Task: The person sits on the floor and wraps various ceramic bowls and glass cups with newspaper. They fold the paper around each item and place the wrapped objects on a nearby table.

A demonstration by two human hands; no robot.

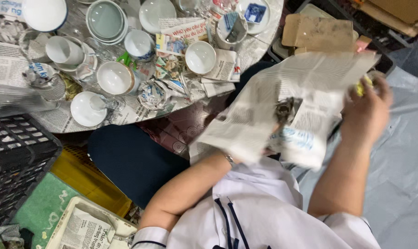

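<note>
Newsprint covers the round counter [259, 46], where white bowls [200, 57] and cups [64, 50] are left unwrapped beside a crumpled wrapped bundle [153, 94]. A blurred newspaper sheet [282, 108] is held above the lap. The right hand [366, 110] is clenched on its edge; the left hand's grip is hidden beneath it.

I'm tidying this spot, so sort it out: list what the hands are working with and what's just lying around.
In hand:
- newspaper sheet, held up, blurred
- right hand gripping its edge
- left hand, hidden behind the sheet

Lying about:
- white bowls and cups on the paper-covered table
- black crate
- cardboard pieces
- tray with newspaper
</note>
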